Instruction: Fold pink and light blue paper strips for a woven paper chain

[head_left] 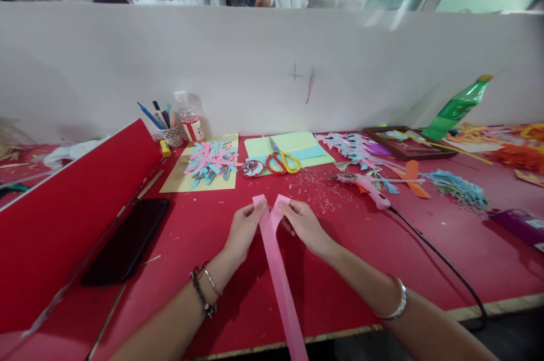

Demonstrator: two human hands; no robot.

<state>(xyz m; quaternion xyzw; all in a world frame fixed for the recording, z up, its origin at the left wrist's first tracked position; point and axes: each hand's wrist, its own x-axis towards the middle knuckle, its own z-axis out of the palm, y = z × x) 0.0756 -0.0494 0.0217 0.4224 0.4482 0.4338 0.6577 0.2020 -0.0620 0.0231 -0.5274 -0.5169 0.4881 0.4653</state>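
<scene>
A long pink paper strip (278, 276) hangs from my two hands down past the table's front edge. Its upper end is parted into two tails. My left hand (247, 226) pinches the left tail between thumb and fingers. The right tail is pinched by my right hand (305, 224), close beside the left one. Beyond my hands lie scissors (284, 162) with one red and one yellow handle, partly open, on green and blue paper sheets (312, 151). A round patterned disc (252, 168) rests against the scissors' left side.
Pink and blue paper snippets (212, 161) cover a yellow sheet (174, 177). A black phone (127, 242) lies left, beside a red upright board (76, 225). To the right are a pink glue gun (374, 191) with a black cord, a brown tray (408, 151) and a tilted green bottle (459, 109).
</scene>
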